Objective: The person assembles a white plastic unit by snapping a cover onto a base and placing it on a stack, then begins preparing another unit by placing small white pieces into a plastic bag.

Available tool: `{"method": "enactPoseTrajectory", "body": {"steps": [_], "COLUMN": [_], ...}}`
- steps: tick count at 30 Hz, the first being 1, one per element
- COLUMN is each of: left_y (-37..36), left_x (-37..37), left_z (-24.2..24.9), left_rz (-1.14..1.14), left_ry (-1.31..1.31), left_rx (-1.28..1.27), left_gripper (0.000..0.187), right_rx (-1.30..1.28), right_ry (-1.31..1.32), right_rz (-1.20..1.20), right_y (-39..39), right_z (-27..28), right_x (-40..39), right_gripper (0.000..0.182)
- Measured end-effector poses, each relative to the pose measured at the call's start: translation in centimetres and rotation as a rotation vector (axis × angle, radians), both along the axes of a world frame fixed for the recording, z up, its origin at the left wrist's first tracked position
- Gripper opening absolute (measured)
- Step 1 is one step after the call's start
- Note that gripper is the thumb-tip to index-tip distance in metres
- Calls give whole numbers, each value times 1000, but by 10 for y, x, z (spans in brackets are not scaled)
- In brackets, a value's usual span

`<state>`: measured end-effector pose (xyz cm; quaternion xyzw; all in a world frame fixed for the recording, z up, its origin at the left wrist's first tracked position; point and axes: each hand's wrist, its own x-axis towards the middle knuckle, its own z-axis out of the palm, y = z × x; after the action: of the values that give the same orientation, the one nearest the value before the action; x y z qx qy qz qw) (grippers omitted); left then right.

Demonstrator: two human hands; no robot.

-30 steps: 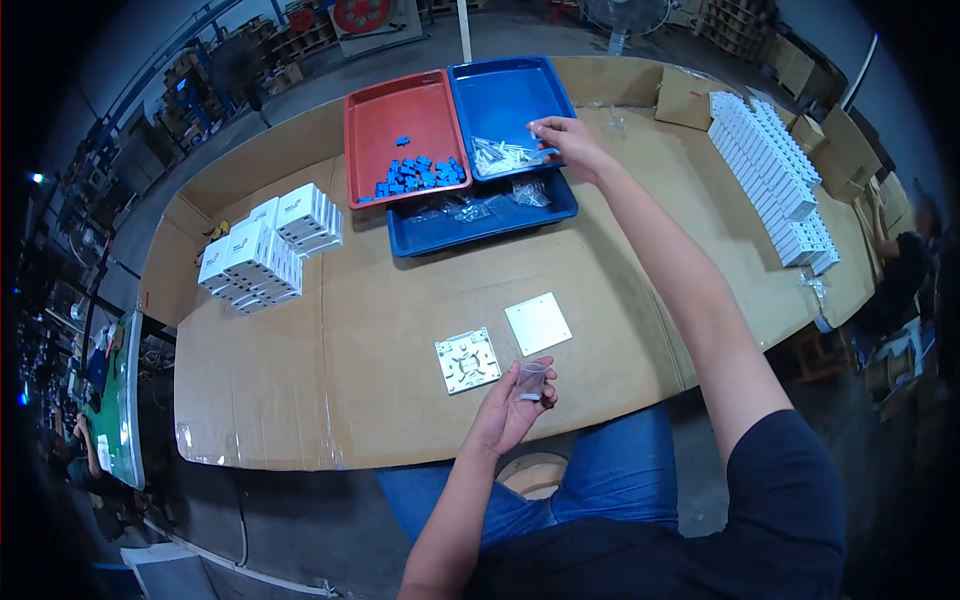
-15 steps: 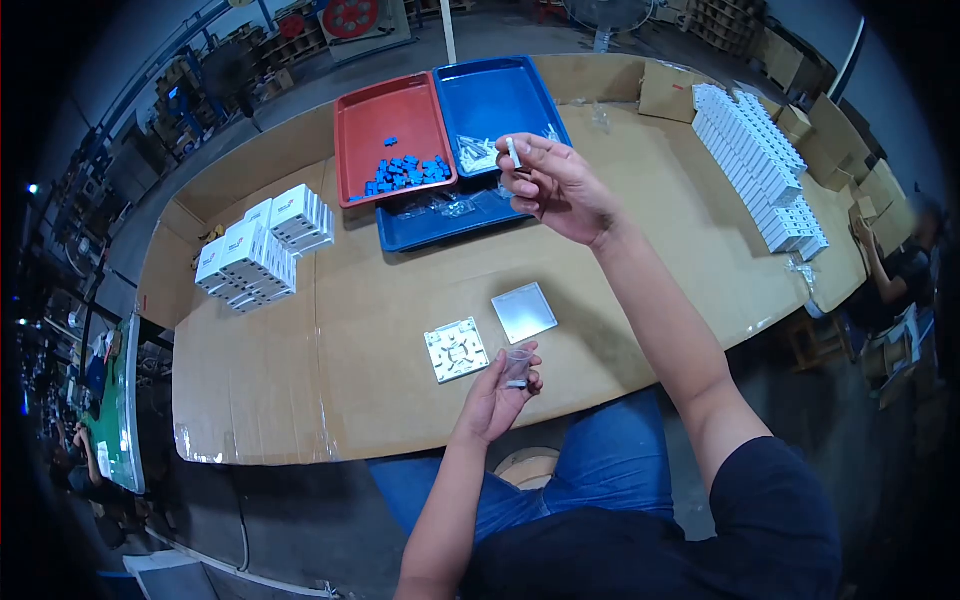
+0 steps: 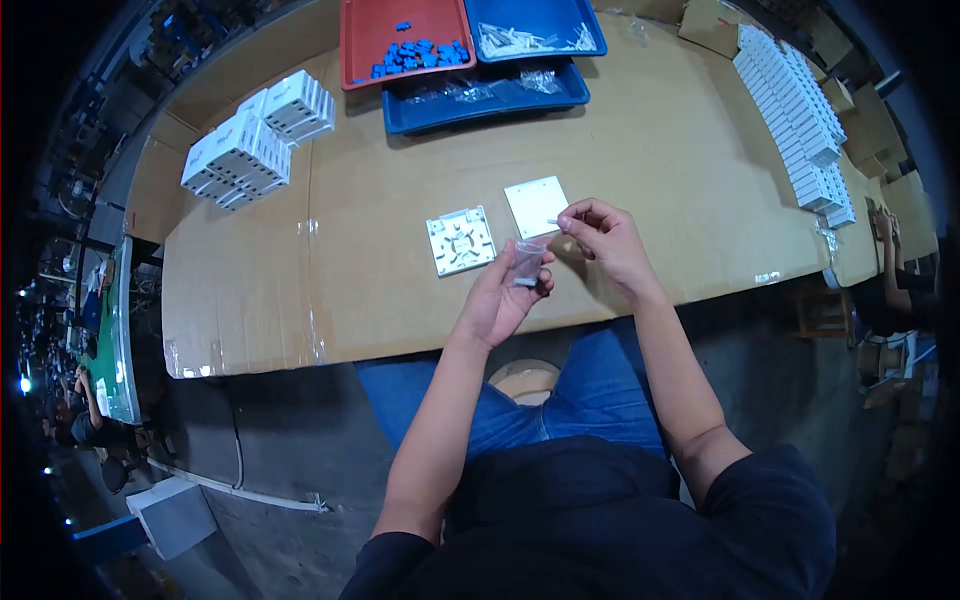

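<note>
My left hand (image 3: 503, 296) is closed around a small clear plastic bag (image 3: 528, 260), with something white at its bottom. Just to the right, my right hand (image 3: 608, 243) pinches a small white stick-like piece (image 3: 553, 221) between thumb and fingertips, near the bag's mouth. A white square tray with moulded slots (image 3: 461, 242) lies face up on the table, left of my left hand. Beyond both hands lies a flat white square cover (image 3: 535, 203), its near right corner close to my right fingertips.
A red tray (image 3: 360, 50) holds blue pieces; a blue tray (image 3: 590, 48) beside it holds white sticks. Below them a second blue tray (image 3: 430, 122) holds clear bags. White boxes (image 3: 245, 160) are stacked left, and long white stacks (image 3: 790, 110) stand right. Other people sit at both sides.
My right hand has come from beside the blue tray down to the bag in my left hand, still pinching the white piece. The camera view has tilted downward.
</note>
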<state>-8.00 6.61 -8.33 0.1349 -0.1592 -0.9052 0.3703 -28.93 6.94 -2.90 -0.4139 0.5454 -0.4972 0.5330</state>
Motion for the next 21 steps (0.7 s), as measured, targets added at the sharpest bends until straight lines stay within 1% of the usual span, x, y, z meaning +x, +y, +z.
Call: {"method": "enactPoseTrajectory", "body": {"steps": [3,4,5,6,8,10,12,14,15,17,18,20,21], "left_y": [1,2,2,1,2,2,2,2,2,2,2,2,2], "left_x": [-1,-1,-1,-1,0,0,0,0,0,1,1,1,1], "left_z": [2,3,2,2,2,4,4,4,4,4,4,3,2], "left_rz": [3,12,23,13,11,-6,-8,-16,-15,-20,-20,-27,-33], "left_ry": [0,-15,-31,-39,-32,-27,-22,-25,-24,-58,-49,-33,-17], "left_rx": [-3,-15,-28,-19,-10,-15,-26,-51,-47,-53,-57,-61,-66], "left_gripper": [55,55,55,53,51,47,46,46,46,44,42,42,42], "right_rx": [-19,-38,-58,-55,-275,-221,-166,-140,-136,-212,-211,-325,-325], "right_ry": [80,144,207,208,279,268,255,505,504,561,561,572,574], "right_rz": [43,73,106,112,221,251,277,433,435,586,587,744,743], "right_y": [7,7,7,3,-5,-8,-11,-17,-19,-23,-27,-35,-39], "right_z": [20,30,35,31,26,32,45,56,58,62,59,55,55], "right_x": [0,2,3,2,2,5,6,4,4,5,6,6,6], "right_gripper": [14,13,12,12,13,12,11,12,12,13,13,13,13]}}
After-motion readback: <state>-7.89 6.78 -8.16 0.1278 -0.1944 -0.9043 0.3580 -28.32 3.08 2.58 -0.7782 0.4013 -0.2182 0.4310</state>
